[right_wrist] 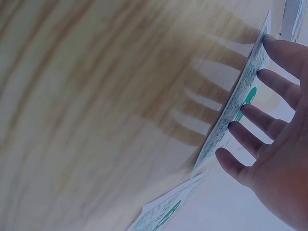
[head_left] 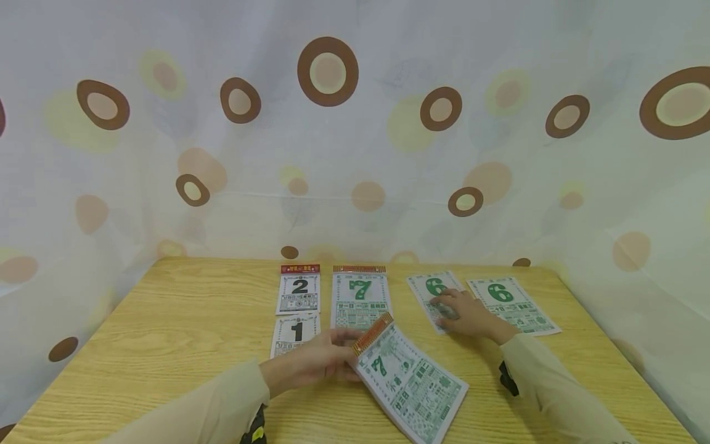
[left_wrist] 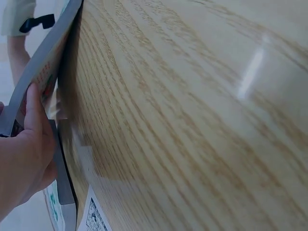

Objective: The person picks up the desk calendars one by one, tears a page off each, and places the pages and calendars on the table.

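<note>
My left hand [head_left: 318, 364] grips the upper left edge of a thick tear-off calendar pad [head_left: 413, 385] with a green 7 and a red-gold top strip. The pad is tilted and raised off the table along that edge; in the left wrist view the thumb lies along its grey page edge [left_wrist: 33, 67]. With fingers spread, my right hand [head_left: 471, 317] rests its fingertips on a loose calendar sheet [head_left: 420, 287] with a green 6. The right wrist view shows those fingers along the sheet [right_wrist: 214, 144].
A second green 6 sheet [head_left: 521, 308] lies at the right. Another green 7 pad [head_left: 360, 302] lies at the back middle. Left of it are a smaller pad with a black 2 [head_left: 299, 293] and a black 1 sheet [head_left: 296, 333]. A patterned curtain [head_left: 355, 142] stands behind the wooden table [head_left: 183, 327].
</note>
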`<state>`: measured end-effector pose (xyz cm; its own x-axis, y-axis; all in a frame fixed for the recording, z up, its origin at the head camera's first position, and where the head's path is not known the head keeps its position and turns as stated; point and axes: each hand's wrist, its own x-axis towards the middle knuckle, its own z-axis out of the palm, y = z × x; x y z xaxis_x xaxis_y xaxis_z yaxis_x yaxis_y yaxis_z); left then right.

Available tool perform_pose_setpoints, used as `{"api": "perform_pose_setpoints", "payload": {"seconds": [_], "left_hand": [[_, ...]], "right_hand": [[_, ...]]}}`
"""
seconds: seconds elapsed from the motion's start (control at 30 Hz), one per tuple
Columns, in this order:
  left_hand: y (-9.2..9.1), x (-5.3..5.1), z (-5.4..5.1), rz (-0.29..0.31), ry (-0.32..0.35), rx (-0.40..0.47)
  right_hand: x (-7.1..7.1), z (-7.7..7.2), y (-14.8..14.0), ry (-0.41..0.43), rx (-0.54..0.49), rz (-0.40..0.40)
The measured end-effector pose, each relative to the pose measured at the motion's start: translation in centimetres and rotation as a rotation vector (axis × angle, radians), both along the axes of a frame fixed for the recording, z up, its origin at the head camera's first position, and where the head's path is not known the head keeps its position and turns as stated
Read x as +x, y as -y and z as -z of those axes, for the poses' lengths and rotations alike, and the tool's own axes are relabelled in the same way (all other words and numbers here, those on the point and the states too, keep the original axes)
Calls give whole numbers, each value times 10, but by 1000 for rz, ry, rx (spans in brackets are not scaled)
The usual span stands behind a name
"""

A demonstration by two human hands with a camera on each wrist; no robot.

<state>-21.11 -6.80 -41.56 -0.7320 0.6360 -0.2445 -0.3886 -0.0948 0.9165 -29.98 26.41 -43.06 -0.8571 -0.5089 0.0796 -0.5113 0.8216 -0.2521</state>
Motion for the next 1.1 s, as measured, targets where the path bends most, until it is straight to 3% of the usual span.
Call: {"api": "perform_pose_setpoints", "payload": {"seconds": [0.17, 0.47, 0.67, 0.87, 1.1], "left_hand": [[-1, 1, 3, 17, 26, -4], [-1, 3, 9, 49, -21, -105], [3, 10, 7, 69, 16, -102], [4, 22, 8, 11, 81, -98], [3, 33, 12, -124, 147, -91]], "right_hand": [[0, 0, 2, 0, 25, 11], [-2, 4, 7, -6, 49, 29], [-2, 1, 8, 8, 54, 39], [0, -4, 10, 23, 44, 26], [0, -4, 12, 24, 53, 38]]}}
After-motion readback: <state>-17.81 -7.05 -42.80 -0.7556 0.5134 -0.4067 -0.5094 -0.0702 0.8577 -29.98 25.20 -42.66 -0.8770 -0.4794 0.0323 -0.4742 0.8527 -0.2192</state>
